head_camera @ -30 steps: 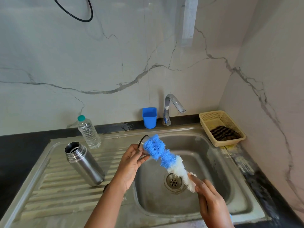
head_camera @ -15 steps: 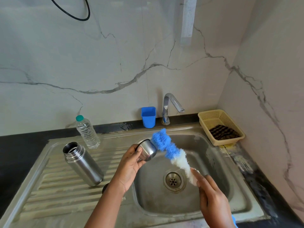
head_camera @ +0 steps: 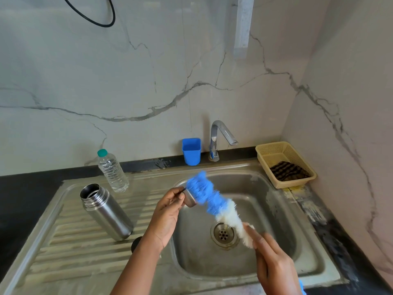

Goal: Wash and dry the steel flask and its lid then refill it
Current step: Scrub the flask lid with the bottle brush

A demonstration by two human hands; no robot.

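Observation:
The open steel flask (head_camera: 107, 212) stands on the ribbed drainboard at the left, its mouth uncapped. My left hand (head_camera: 168, 206) holds the small steel lid (head_camera: 190, 200) over the sink basin, thumb and fingers pinching its rim. My right hand (head_camera: 270, 260) grips the lower end of a blue and white bottle brush (head_camera: 214, 204). The brush's blue head lies against the lid and looks blurred. Most of the lid is hidden behind the bristles.
A plastic water bottle (head_camera: 112, 171) with a green cap stands behind the flask. A blue cup (head_camera: 191, 151) and the tap (head_camera: 219, 139) sit at the back of the sink (head_camera: 276, 209). A beige basket (head_camera: 285, 165) holding a dark cloth is at the right.
The lid has turned in my left hand and the brush head has slid back across it. My right hand has shifted slightly with the brush.

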